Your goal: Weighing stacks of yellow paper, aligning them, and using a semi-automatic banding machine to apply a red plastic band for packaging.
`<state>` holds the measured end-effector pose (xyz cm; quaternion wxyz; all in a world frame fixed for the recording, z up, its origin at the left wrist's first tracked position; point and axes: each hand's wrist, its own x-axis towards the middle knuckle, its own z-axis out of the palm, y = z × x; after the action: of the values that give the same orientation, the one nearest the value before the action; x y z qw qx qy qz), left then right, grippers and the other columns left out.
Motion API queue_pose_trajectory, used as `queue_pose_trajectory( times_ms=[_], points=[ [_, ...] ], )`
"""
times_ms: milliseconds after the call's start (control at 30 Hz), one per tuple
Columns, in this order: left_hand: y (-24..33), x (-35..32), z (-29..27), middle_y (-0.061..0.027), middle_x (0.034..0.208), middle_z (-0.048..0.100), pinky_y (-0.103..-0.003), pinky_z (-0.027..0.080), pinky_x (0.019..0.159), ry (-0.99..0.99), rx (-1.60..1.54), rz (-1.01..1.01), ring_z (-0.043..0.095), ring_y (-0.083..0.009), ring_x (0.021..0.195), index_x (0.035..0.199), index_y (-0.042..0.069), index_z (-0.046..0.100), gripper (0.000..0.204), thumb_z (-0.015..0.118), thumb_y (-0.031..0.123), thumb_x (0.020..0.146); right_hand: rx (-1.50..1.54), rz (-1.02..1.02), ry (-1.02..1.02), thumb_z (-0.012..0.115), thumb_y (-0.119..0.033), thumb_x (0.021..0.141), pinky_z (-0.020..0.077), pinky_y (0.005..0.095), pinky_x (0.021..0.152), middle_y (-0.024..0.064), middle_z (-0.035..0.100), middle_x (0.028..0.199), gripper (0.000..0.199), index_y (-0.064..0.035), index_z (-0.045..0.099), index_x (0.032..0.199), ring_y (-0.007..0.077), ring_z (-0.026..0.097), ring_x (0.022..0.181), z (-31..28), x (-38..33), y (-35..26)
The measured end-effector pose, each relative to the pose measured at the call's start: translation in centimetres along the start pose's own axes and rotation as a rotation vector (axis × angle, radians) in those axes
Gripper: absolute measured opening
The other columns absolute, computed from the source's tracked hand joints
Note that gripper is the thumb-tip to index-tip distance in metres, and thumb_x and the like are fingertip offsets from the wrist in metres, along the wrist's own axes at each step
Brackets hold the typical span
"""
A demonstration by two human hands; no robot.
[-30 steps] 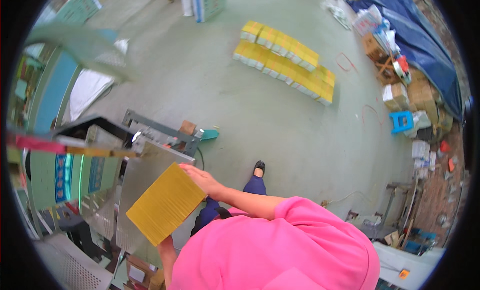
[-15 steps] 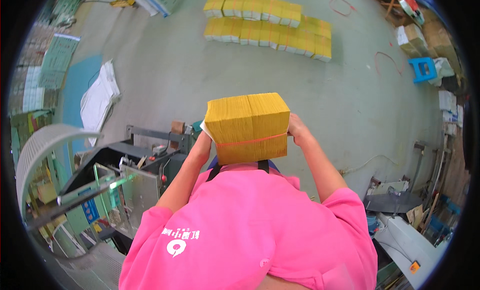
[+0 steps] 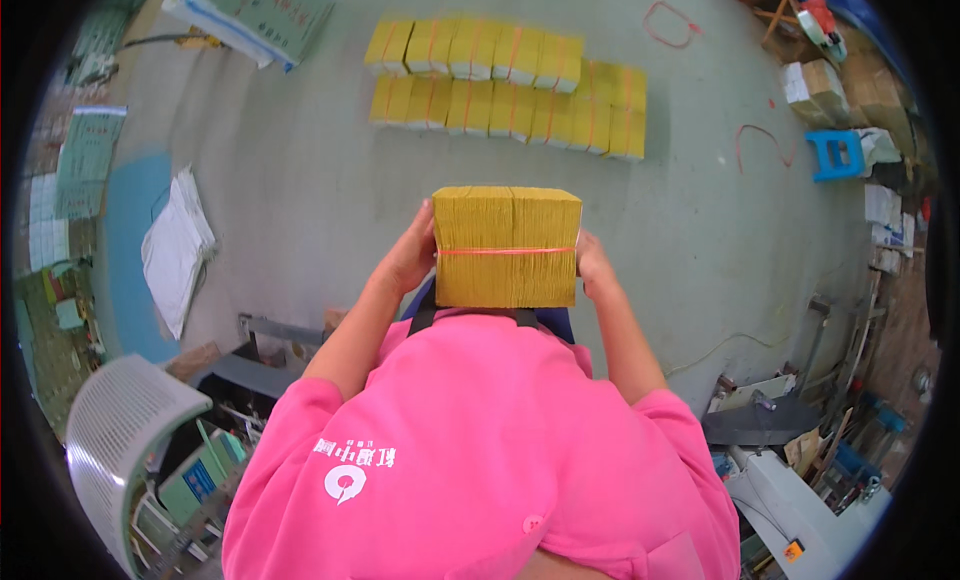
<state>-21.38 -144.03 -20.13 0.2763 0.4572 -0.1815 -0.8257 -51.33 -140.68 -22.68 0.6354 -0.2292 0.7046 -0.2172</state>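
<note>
A thick bundle of yellow paper [image 3: 508, 220], tied round with a thin pink-red band, is held up in front of my chest. My left hand [image 3: 410, 252] presses flat along its left side, with its inner fingers partly hidden. Closed on the right side is my right hand [image 3: 594, 264], most of its fingertips out of sight behind the bundle. Ahead on the floor lie two rows of similar yellow paper bundles [image 3: 468, 105], banded the same way and with white lower edges.
A perforated grey curved panel [image 3: 130, 420] and machine parts stand near left. White sheeting [image 3: 178, 250] lies on the left floor, a printed green package [image 3: 262, 18] beyond it. At right are a blue stool [image 3: 836, 156], cardboard boxes [image 3: 872, 75] and a grey-white bench [image 3: 800, 500].
The bundle has gone from tilted to level, and my left hand sits higher on its side. The floor rows look nearer and slightly further left as the view has shifted forward.
</note>
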Motion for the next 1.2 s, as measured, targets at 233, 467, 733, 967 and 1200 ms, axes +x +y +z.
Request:
queue_pose_trajectory(
  times_ms=[233,467,733,967,1200],
  points=[
    [4.7,11.6,2.2,-0.0059,0.151,0.036,-0.038,0.025,0.115,-0.128,0.206,-0.005,0.032,-0.0207,0.140,0.151,0.009,0.026,0.082,0.046,0.062,0.093,0.247,-0.150,0.022,0.037,-0.041,0.103,0.0408,0.0339,0.100,0.0086,0.060,0.126,0.050,-0.0041,0.053,0.134,0.0205,0.054,0.117,-5.7,7.2,-6.2],
    [4.6,26.2,9.8,-0.0044,0.147,0.041,-0.035,0.032,0.110,-0.013,0.148,-0.026,0.038,-0.0193,0.135,0.149,0.011,0.027,0.085,0.067,0.049,0.086,0.246,0.098,-0.121,0.038,-0.044,0.103,0.0398,0.0340,0.102,0.0077,0.058,0.132,0.053,-0.0046,0.052,0.136,0.0194,0.053,0.121,-17.0,19.7,-12.2],
    [0.7,44.3,14.9,-0.0050,0.144,0.045,-0.048,0.036,0.107,0.083,-0.008,-0.315,0.041,-0.0228,0.134,0.148,0.013,0.031,0.080,0.069,0.046,0.086,-0.136,0.221,-0.154,0.045,-0.050,0.099,0.0439,0.0359,0.095,0.0129,0.062,0.126,0.058,-0.0040,0.058,0.131,0.0223,0.056,0.114,-28.8,39.1,-17.6],
    [-6.9,65.4,13.0,-0.0070,0.144,0.042,-0.053,0.040,0.100,0.060,-0.410,-0.351,0.041,-0.0272,0.131,0.147,0.018,0.030,0.072,0.067,0.041,0.089,-0.516,0.130,-0.095,0.044,-0.054,0.096,0.0431,0.0369,0.096,0.0147,0.062,0.126,0.063,-0.0021,0.060,0.127,0.0245,0.057,0.113,-34.9,62.9,-15.3],
    [-8.0,80.3,12.7,-0.0131,0.142,0.041,-0.054,0.039,0.106,0.100,-0.696,-0.280,0.041,-0.0330,0.132,0.141,0.007,0.037,0.060,0.061,0.037,0.095,-0.879,-0.075,-0.190,0.039,-0.055,0.096,0.0398,0.0396,0.103,0.0140,0.056,0.135,0.063,-0.0077,0.053,0.136,0.0265,0.054,0.120,-35.0,81.9,-21.5]
  ],
)
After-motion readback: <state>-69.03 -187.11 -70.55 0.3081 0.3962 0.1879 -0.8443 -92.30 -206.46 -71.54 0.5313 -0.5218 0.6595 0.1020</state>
